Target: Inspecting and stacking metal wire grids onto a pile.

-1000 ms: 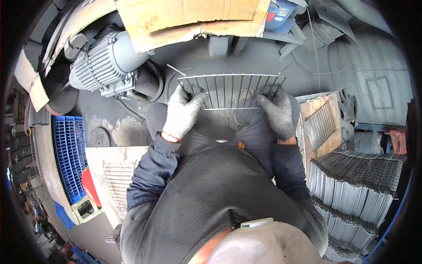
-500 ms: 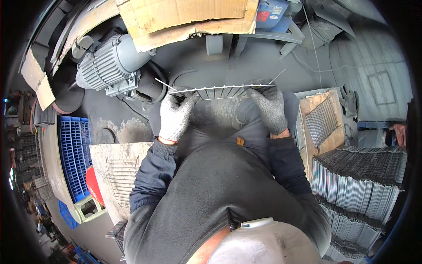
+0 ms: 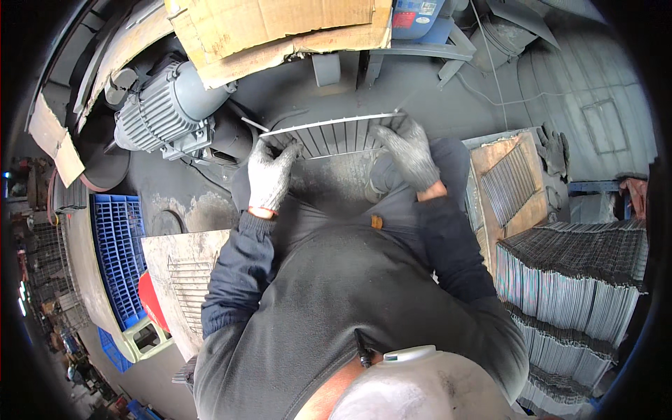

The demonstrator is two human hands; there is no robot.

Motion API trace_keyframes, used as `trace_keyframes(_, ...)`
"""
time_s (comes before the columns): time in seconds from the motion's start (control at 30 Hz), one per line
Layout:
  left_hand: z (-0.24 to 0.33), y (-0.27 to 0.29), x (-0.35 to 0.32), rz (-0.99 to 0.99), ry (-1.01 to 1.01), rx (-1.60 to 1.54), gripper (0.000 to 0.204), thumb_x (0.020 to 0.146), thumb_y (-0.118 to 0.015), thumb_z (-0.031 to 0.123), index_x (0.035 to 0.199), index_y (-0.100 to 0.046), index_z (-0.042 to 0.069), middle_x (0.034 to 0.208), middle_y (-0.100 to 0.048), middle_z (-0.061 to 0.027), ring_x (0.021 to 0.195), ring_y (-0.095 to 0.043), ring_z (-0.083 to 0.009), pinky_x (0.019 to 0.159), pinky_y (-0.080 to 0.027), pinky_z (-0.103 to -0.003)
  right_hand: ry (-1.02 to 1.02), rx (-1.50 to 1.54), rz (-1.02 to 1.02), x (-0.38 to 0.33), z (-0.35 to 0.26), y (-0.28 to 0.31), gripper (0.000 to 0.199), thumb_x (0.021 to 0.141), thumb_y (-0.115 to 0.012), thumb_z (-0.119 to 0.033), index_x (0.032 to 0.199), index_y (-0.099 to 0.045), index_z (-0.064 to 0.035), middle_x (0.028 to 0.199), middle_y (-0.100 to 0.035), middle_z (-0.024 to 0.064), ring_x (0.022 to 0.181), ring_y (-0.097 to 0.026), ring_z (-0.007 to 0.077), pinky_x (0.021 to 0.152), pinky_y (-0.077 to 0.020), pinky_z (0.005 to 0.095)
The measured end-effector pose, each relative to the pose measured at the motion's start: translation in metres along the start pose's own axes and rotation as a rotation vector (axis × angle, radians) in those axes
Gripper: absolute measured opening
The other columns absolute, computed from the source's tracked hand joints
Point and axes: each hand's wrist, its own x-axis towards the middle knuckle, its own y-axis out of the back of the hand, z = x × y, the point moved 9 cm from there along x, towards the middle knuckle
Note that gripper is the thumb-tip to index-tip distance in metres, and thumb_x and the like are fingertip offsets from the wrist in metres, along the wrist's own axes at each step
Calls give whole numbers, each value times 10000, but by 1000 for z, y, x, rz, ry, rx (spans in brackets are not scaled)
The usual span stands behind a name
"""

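A wire rack (image 3: 334,137) with thin parallel bars is held out in front of my knees, tilted so its face shows. My left hand (image 3: 271,178), in a grey knit glove, grips its left end. At the right end, my right hand (image 3: 411,155), gloved the same way, closes on the frame. A short rod end sticks out past the left corner. The fingertips behind the rack are partly hidden.
A grey electric motor (image 3: 164,108) stands ahead on the left, with cardboard (image 3: 280,31) above it. One rack (image 3: 189,290) lies on a left board; more wire bars (image 3: 509,187) lie on the right. Stacked racks (image 3: 567,273) rise at lower right. A blue crate (image 3: 117,259) stands left.
The rack has tilted and now shows more of its barred face. Both hands have shifted left, and the right end has risen with my right hand.
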Motion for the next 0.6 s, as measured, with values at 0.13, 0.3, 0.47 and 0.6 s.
trace_keyframes(0.13, -37, -7, 44, 29, -38, 151, 254, 904, -850, 115, 928, -611, 32, 796, -618, -2, 727, -537, -100, 674, -469, -285, 93, -12, 27, 55, 34, 1, 162, 1011, -718, -93, 1157, -730, -23, 1001, -717, 0, 925, -630, 125, 841, -524, 322)
trace_keyframes(0.3, -97, -27, 91, -29, 45, 392, 376, 887, -829, 337, 994, -663, 16, 840, -723, -140, 785, -701, -265, 743, -545, -406, -70, -124, 143, 85, 65, 24, 187, 1003, -753, -174, 1116, -737, -27, 928, -711, 7, 823, -614, 113, 775, -513, 314)
trace_keyframes(0.47, -106, -28, 106, -31, 59, 335, 391, 898, -825, 347, 1006, -652, 13, 824, -721, -140, 730, -703, -270, 699, -546, -415, -98, -114, 109, 103, 74, 22, 185, 1003, -758, -166, 1123, -729, -29, 909, -712, 25, 778, -632, 121, 724, -529, 321)
trace_keyframes(0.6, -112, 17, 90, 47, 218, 192, 331, 934, -824, 255, 990, -597, 21, 803, -696, -88, 677, -658, -158, 616, -535, -344, -127, -31, 28, 117, 102, -23, 177, 1006, -760, -174, 1095, -721, -26, 894, -714, 26, 770, -650, 129, 704, -539, 328)
